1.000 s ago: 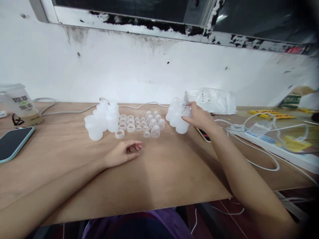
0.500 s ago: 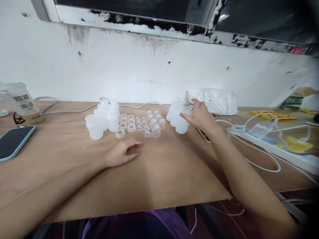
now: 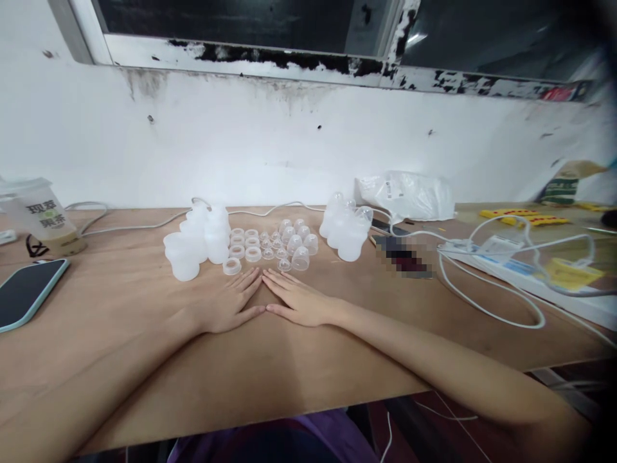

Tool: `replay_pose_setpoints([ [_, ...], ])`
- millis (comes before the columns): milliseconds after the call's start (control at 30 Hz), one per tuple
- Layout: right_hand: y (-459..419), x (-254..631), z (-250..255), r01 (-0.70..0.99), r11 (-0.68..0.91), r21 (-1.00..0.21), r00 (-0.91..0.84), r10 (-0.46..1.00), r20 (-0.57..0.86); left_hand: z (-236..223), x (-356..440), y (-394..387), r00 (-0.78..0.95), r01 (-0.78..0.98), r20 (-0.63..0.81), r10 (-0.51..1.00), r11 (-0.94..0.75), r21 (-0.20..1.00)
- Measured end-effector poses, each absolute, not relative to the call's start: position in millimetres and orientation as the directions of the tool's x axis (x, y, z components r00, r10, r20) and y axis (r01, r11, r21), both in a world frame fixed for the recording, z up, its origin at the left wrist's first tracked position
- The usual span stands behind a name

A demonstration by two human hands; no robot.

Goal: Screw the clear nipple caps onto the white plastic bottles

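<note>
My left hand [image 3: 225, 303] lies flat on the wooden table [image 3: 226, 386], fingers stretched out, holding nothing. Beside it rests my right hand [image 3: 299, 301], also flat and empty, the fingertips of both hands meeting or nearly so. Just beyond the fingers are rows of clear ring collars [image 3: 232, 265], small clear nipples [image 3: 284, 263] and clear domed caps [image 3: 301, 258]. To their left stand several frosted white bottle bodies [image 3: 186, 260] without tops. On the right is a group of assembled baby bottles [image 3: 349, 241] with domed caps on.
At the far left are a phone [image 3: 29, 292] and a plastic drink cup [image 3: 48, 218]. A white plastic bag [image 3: 409, 196] lies against the wall. To the right are another phone [image 3: 405, 258], a power strip [image 3: 525, 273] with loose cables, and yellow strips [image 3: 525, 217].
My right hand has left the assembled bottles and come down to the table beside my left hand. My left hand's fingers have straightened and flattened. The view has tilted slightly up.
</note>
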State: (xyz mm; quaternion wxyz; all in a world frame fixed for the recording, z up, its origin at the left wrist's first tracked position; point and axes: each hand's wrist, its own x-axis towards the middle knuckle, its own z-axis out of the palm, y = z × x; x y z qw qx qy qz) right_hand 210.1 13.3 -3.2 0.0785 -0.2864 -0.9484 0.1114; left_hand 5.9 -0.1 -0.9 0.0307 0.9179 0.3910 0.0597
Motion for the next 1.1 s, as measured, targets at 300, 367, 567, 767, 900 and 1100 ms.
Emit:
replay_pose_setpoints([
  [300, 19.3, 214.6, -3.0, 0.496, 0.825, -0.271, -0.831, 0.542, 0.127, -2.2, 4.2, 0.6, 0.687, 0.712, 0.101, 0.720, -0.694, 0.106],
  [367, 19.7, 214.9, -3.3, 0.502, 0.826, -0.256, -0.833, 0.541, 0.116, -1.6, 4.6, 0.7, 0.687, 0.712, 0.096, 0.720, -0.694, 0.109],
  [567, 19.4, 215.3, -1.3, 0.508, 0.823, -0.254, -0.831, 0.546, 0.108, -1.5, 5.3, 1.3, 0.682, 0.719, 0.073, 0.727, -0.686, 0.113],
  [767, 19.6, 215.8, -2.0, 0.508, 0.827, -0.241, -0.833, 0.543, 0.104, -3.4, 3.7, 1.7, 0.690, 0.710, 0.102, 0.717, -0.697, 0.100],
  [900, 19.5, 215.6, -2.2, 0.500, 0.846, -0.186, -0.840, 0.526, 0.133, -4.5, 3.3, 2.6, 0.703, 0.697, 0.123, 0.700, -0.713, 0.073],
  [1100, 22.0, 212.8, -1.4, 0.644, 0.763, -0.047, -0.721, 0.627, 0.296, 0.7, 10.8, 0.7, 0.595, 0.788, 0.268, 0.758, -0.616, -0.007],
])
